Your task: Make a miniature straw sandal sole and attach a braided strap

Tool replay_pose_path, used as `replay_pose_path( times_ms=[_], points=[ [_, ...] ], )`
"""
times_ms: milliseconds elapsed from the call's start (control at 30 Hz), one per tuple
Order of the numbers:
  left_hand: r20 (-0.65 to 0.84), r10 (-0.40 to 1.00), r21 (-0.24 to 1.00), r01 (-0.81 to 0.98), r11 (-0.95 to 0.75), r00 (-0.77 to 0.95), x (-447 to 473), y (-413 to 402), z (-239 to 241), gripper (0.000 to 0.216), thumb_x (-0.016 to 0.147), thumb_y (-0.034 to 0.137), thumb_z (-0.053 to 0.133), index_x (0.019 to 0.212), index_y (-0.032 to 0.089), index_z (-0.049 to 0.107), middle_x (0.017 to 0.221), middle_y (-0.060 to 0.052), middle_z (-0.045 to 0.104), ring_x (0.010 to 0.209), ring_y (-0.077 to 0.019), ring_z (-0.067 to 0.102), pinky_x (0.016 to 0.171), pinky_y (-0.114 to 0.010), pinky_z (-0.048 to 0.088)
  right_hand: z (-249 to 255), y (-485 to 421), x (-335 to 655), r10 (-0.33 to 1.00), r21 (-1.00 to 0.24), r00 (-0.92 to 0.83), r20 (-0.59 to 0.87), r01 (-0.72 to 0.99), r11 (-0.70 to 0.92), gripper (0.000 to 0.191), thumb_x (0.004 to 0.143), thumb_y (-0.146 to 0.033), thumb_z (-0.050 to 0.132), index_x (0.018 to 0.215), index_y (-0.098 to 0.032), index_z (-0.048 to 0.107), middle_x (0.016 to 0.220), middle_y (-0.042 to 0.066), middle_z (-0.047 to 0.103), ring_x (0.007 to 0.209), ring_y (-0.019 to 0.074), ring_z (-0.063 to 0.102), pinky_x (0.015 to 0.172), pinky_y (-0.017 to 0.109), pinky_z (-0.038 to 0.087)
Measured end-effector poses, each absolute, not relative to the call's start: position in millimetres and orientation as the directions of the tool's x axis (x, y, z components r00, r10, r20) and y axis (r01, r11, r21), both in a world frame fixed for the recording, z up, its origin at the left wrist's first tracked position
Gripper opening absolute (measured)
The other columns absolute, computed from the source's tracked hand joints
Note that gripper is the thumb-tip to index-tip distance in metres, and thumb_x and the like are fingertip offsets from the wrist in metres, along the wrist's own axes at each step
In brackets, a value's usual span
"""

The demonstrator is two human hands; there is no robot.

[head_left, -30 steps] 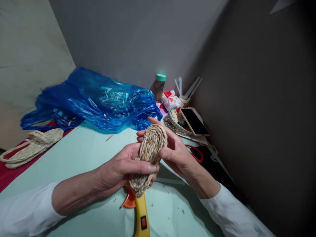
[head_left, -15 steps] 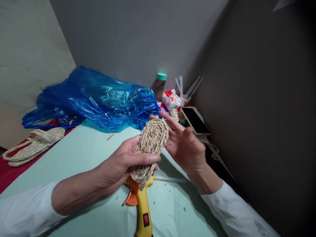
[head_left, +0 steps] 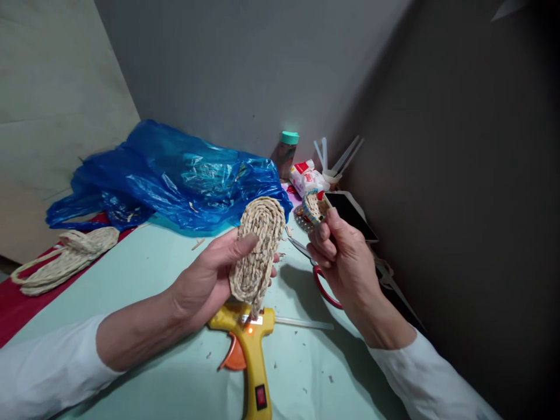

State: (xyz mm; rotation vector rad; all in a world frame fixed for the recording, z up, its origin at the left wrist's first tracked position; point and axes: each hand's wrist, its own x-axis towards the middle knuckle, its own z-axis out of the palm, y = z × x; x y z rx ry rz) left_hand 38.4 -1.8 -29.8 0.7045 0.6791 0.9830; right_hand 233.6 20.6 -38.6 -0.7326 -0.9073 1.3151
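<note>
head view: pale green table (head_left: 144, 274) in a grey-walled corner, blue bag (head_left: 175, 175) behind. left hand (head_left: 210, 280) grips the mat (head_left: 258, 245) upright above the glue gun (head_left: 247, 344). right hand (head_left: 345, 256), earlier on the mat, now holds scissors (head_left: 321, 283).

Woven oval piece (head_left: 258, 251): pale braided straw coiled into a flat oval, sole-shaped. You hold it upright in your left hand (head_left: 210, 280), thumb across its face, long axis tilted toward 1 o'clock.
Position: raised above the table, at 12 o'clock from the glue gun.
Scissors (head_left: 312, 268): red-handled, blades nearly shut, pointing to 10 o'clock toward the oval's right edge; gripped in your right hand (head_left: 345, 262).
</note>
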Motion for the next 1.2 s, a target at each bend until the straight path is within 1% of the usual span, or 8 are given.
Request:
replay_pose_path(
  times_ms=[100,333,533,633,767,933,1067,1200],
  points=[
    [-0.219,0.911,0.734,-0.556,0.389,0.349,40,1,-26,0.032,0.088,0.035,0.063,0.112,0.014,0.067,0.091,-0.012,0.074,0.072,-0.0215,0.07,0.067,-0.033,0.059,-37,18,234,0.992,-0.913,0.038,0.116,-0.39,0.122,0.041,0.084,-0.045,0.072,0.059,-0.016,0.057,0.041,-0.009,0.033,0.037,0.0028,0.022,0.035,0.016,0.018],
    [-0.397,0.868,0.692,-0.525,0.497,0.298,43,5,-18,0.048,0.098,0.049,0.039,0.103,0.013,0.071,0.082,-0.012,0.075,0.064,-0.0207,0.071,0.055,-0.029,0.058,-45,19,231,0.977,-0.914,-0.018,0.214,-0.357,0.194,0.011,0.087,-0.026,0.069,0.091,-0.016,0.071,0.074,0.001,0.067,0.056,0.0066,0.054,0.051,0.017,0.045],
    [-0.401,0.876,0.738,-0.472,0.483,0.27,43,4,-23,0.054,0.098,0.053,0.037,0.101,0.011,0.071,0.07,-0.011,0.073,0.047,-0.0171,0.063,0.045,-0.027,0.053,-55,18,222,0.97,-0.932,-0.15,0.193,-0.336,0.133,0.014,0.082,-0.022,0.074,0.094,-0.018,0.071,0.081,0.001,0.069,0.062,0.0079,0.059,0.062,0.021,0.05],
    [-0.324,0.926,0.804,-0.461,0.376,0.192,42,6,-27,0.048,0.097,0.05,0.044,0.104,0.011,0.071,0.075,-0.012,0.074,0.053,-0.0192,0.066,0.051,-0.029,0.056,-56,14,219,0.959,-0.956,-0.265,0.101,-0.292,0.02,0.016,0.083,-0.03,0.074,0.091,-0.017,0.07,0.084,0.003,0.069,0.068,0.0106,0.061,0.063,0.023,0.05],
    [-0.158,0.975,0.865,-0.454,0.214,0.159,41,10,-33,0.041,0.092,0.049,0.055,0.106,0.014,0.071,0.08,-0.01,0.075,0.071,-0.0246,0.071,0.063,-0.034,0.059,-55,7,215,0.902,-0.975,-0.426,0.069,-0.221,-0.03,0.029,0.083,-0.034,0.074,0.106,-0.02,0.064,0.092,0.003,0.065,0.077,0.0127,0.06,0.067,0.025,0.05],
    [-0.003,0.989,0.901,-0.428,0.067,0.148,42,11,-35,0.041,0.083,0.052,0.068,0.1,0.015,0.072,0.085,-0.007,0.074,0.085,-0.0265,0.07,0.073,-0.036,0.057,-52,1,206,0.912,-0.992,-0.41,0.007,-0.121,-0.046,0.047,0.075,-0.034,0.081,0.114,-0.02,0.059,0.093,0.003,0.066,0.085,0.0167,0.064,0.074,0.028,0.052],
    [0.039,0.984,0.923,-0.384,0.032,0.176,39,16,-33,0.029,0.078,0.039,0.077,0.092,0.014,0.074,0.089,-0.007,0.074,0.087,-0.0223,0.067,0.079,-0.032,0.054,-49,0,204,0.916,-0.992,-0.398,0.049,-0.127,-0.002,0.042,0.075,-0.035,0.08,0.109,-0.019,0.061,0.097,0.004,0.069,0.089,0.0183,0.065,0.076,0.029,0.052],
    [0.123,0.992,0.94,-0.319,-0.117,0.0,27,31,-34,0.019,0.078,0.03,0.077,0.089,0.014,0.074,0.085,-0.003,0.069,0.073,-0.0116,0.059,0.074,-0.023,0.05,-45,3,210,0.957,-0.993,-0.264,0.119,-0.055,0.108,0.032,0.079,-0.034,0.076,0.104,-0.017,0.065,0.095,0.004,0.069,0.082,0.0156,0.062,0.069,0.026,0.048]
  ],
)
